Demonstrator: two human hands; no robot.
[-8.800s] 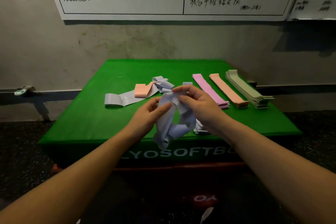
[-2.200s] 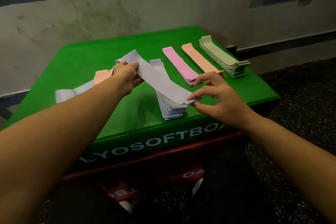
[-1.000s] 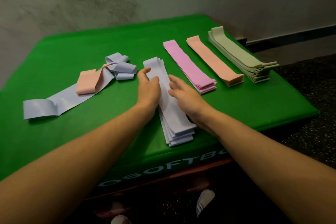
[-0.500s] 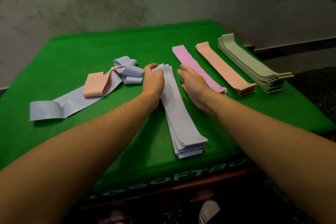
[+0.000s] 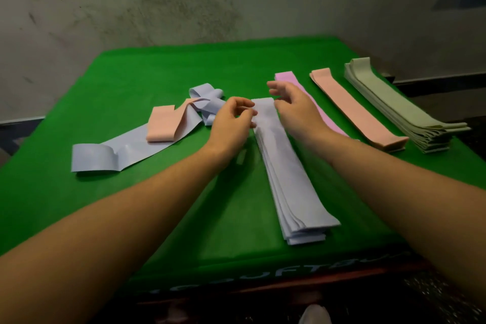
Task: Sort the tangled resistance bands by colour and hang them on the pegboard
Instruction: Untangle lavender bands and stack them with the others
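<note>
Four sorted stacks lie on the green soft box (image 5: 126, 81): lavender bands (image 5: 289, 173), pink bands (image 5: 285, 77), peach bands (image 5: 352, 110) and sage-green bands (image 5: 394, 108). To the left lies the tangle: a long lavender band (image 5: 105, 155) knotted with a peach band (image 5: 163, 123). My left hand (image 5: 228, 126) hovers at the lavender stack's far end, between it and the tangle, fingers loosely curled and holding nothing. My right hand (image 5: 294, 110) hangs relaxed over the far ends of the lavender and pink stacks, hiding the middle of the pink one. No pegboard is in view.
A stained grey wall (image 5: 236, 8) rises right behind the box. Dark speckled floor lies to the right and below the box's front edge. A white shoe tip (image 5: 314, 315) shows at the bottom.
The last lavender band was laid flat on its stack and smoothed. Both hands have since lifted off the stack; the left has drifted toward the tangle.
</note>
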